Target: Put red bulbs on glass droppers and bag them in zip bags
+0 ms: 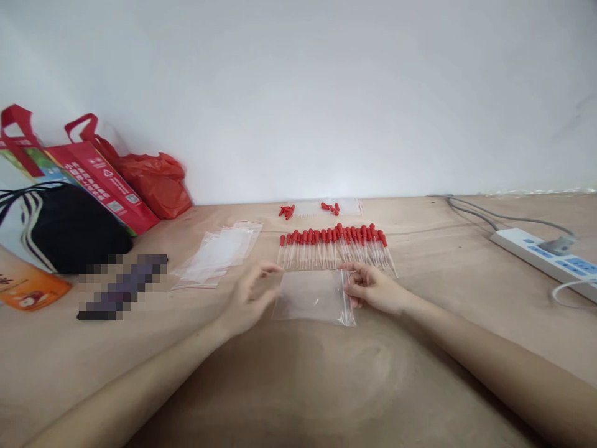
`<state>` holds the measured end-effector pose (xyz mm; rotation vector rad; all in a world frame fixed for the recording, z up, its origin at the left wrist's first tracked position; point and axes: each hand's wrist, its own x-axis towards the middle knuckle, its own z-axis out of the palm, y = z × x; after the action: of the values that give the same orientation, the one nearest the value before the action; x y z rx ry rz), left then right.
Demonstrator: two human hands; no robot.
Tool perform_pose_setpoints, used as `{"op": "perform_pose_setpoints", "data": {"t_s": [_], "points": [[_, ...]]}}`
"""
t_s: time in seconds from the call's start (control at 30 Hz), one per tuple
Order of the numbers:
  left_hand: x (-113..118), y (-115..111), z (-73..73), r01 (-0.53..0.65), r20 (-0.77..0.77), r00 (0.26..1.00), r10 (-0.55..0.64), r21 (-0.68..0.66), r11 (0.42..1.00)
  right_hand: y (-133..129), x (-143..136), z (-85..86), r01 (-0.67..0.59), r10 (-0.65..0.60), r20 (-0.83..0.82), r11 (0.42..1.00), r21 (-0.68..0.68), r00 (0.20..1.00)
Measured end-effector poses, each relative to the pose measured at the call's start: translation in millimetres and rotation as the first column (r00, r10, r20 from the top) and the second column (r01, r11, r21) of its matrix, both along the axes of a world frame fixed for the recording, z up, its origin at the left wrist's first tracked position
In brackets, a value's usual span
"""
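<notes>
A clear zip bag (310, 297) lies flat in front of a row of glass droppers with red bulbs (336, 239). My right hand (368, 286) pinches the bag by its zip edge, on the right side. At the bag's left edge, my left hand (249, 298) has its thumb and fingers apart, with nothing visible between them. More clear bags (219, 254) lie in an overlapping pile to the left of the droppers.
Loose red bulbs (286, 211) rest near the wall beside another clear bag (349, 206). A white power strip (545, 258) with cables is at right. Shopping bags (102, 180), a black drawstring bag (79, 227), an orange pouch (32, 283) and a blurred dark object (124, 289) stand or lie at left.
</notes>
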<state>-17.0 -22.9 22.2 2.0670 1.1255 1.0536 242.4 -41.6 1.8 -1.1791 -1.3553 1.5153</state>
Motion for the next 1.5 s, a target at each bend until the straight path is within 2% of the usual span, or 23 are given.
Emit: {"op": "perform_pose_setpoints", "data": {"t_s": [0.03,0.07,0.1,0.17,0.23,0.3,0.43,0.53,0.63,0.67,0.77,0.83,0.97,1.1,1.2,1.3,1.4,1.5], "points": [[4.8,-3.2,3.0,0.162,-0.190,0.970,-0.154,0.029,0.986,-0.3,0.6,-0.5,-0.016,0.016,0.043,1.000,0.013,0.999],[11.1,-6.2,5.5,0.301,-0.336,0.902,-0.271,0.039,0.953,-0.5,1.4,-1.0,-0.030,0.028,0.081,0.999,0.021,0.996],[18.0,-8.3,7.4,0.412,-0.452,0.819,-0.354,0.034,0.910,-0.5,2.5,-1.4,-0.042,0.039,0.112,0.999,0.022,0.993],[30.6,-9.2,8.3,0.556,-0.606,0.666,-0.436,0.013,0.831,-0.2,5.3,-1.7,-0.066,0.064,0.160,0.998,0.009,0.985],[38.7,-6.4,6.1,0.622,-0.684,0.563,-0.464,-0.020,0.783,-0.3,7.7,-1.7,-0.088,0.090,0.187,0.996,-0.020,0.978],[41.9,-2.5,2.8,0.647,-0.717,0.498,-0.488,-0.068,0.760,-0.9,8.5,-1.5,-0.101,0.108,0.190,0.994,-0.047,0.976],[41.1,0.4,-1.2,0.657,-0.740,0.433,-0.514,-0.131,0.743,0.9,9.5,0.7,-0.070,0.071,0.230,0.997,-0.011,0.971],[40.4,0.1,-2.2,0.658,-0.735,0.439,-0.516,-0.128,0.742,12.4,23.4,5.8,0.075,-0.126,0.327,0.983,0.166,0.937],[40.8,0.1,-3.3,0.660,-0.725,0.450,-0.522,-0.123,0.741,34.1,53.9,10.5,0.318,-0.449,0.399,0.880,0.352,0.800],[41.2,-0.1,-3.8,0.658,-0.725,0.452,-0.520,-0.124,0.743,42.7,65.3,10.9,0.359,-0.511,0.431,0.849,0.388,0.744],[42.4,-1.8,-5.5,0.643,-0.719,0.470,-0.511,-0.118,0.757,69.9,91.8,7.2,0.491,-0.637,0.487,0.771,0.406,0.597],[43.0,-3.3,-6.3,0.634,-0.705,0.495,-0.508,-0.107,0.766,87.2,98.4,1.9,0.558,-0.668,0.509,0.740,0.375,0.544],[42.9,-5.3,-6.1,0.612,-0.662,0.559,-0.498,-0.076,0.788,113.2,92.7,-8.8,0.605,-0.674,0.511,0.727,0.326,0.534],[41.7,-6.4,-5.4,0.564,-0.618,0.632,-0.468,-0.046,0.824,121.3,87.1,-12.3,0.619,-0.686,0.499,0.715,0.325,0.530],[41.0,-7.3,-6.1,0.539,-0.579,0.681,-0.448,-0.017,0.842,118.3,89.6,-6.1,0.635,-0.709,0.446,0.698,0.331,0.547],[40.6,-7.6,-7.2,0.527,-0.543,0.716,-0.438,0.010,0.850,110.0,94.0,8.0,0.658,-0.739,0.378,0.671,0.341,0.557],[40.2,-7.3,-8.3,0.522,-0.518,0.738,-0.433,0.031,0.853,92.0,93.6,22.3,0.698,-0.775,0.131,0.618,0.362,0.619],[39.6,-6.3,-10.2,0.531,-0.501,0.744,-0.441,0.043,0.846,61.8,84.3,24.9,0.739,-0.730,-0.185,0.579,0.344,0.658]]}}
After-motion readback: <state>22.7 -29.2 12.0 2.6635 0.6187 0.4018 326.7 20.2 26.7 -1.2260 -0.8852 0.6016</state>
